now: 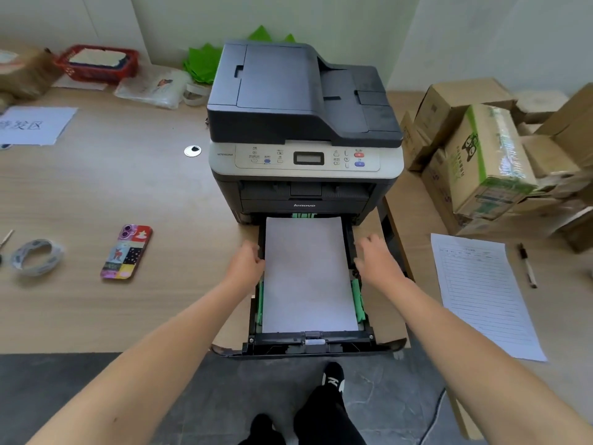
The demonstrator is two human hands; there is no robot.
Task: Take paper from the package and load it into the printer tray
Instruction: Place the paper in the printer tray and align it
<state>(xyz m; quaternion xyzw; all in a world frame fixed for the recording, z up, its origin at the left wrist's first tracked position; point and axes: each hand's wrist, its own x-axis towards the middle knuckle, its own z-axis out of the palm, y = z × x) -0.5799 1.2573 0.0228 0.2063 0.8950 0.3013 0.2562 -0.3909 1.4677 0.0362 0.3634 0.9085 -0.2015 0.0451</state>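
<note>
I note the paper [308, 274] lying flat in the pulled-out tray [313, 343] at frame centre, my left hand [245, 261] and right hand [375, 260] loosely spread, holding nothing, against its side walls; I should push evenly, keeping the stack square.

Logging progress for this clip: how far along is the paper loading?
Done: a white paper stack lies flat in the pulled-out tray. In hand: the left hand and right hand rest at the tray's sides, holding nothing. Left: sliding the tray into the printer.
</note>
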